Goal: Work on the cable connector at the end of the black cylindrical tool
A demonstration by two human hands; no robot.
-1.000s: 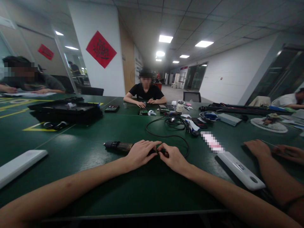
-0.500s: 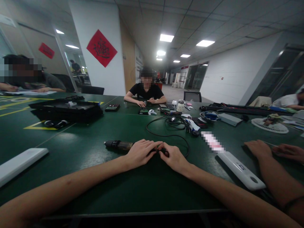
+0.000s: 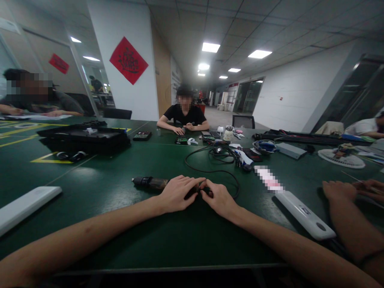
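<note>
White flat device point(image 3: 25, 203) at the table's point(image 3: 120, 224) left edge; no legible marking. Dark cylindrical tool point(image 3: 150, 183) lies flat near the table's near edge, at mid-width, tip pointing left. Left hand point(image 3: 177, 194) rests over its rear end, fingers curled on it. Right hand point(image 3: 220, 198) touches left hand's fingertips, thumb and forefinger pinched together on a small dark part at the tool's end; black cable point(image 3: 210, 170) loops away behind. White remote-like unit point(image 3: 304, 214) toward right edge, print unreadable. Another person's hand point(image 3: 339, 190) at far right
</note>
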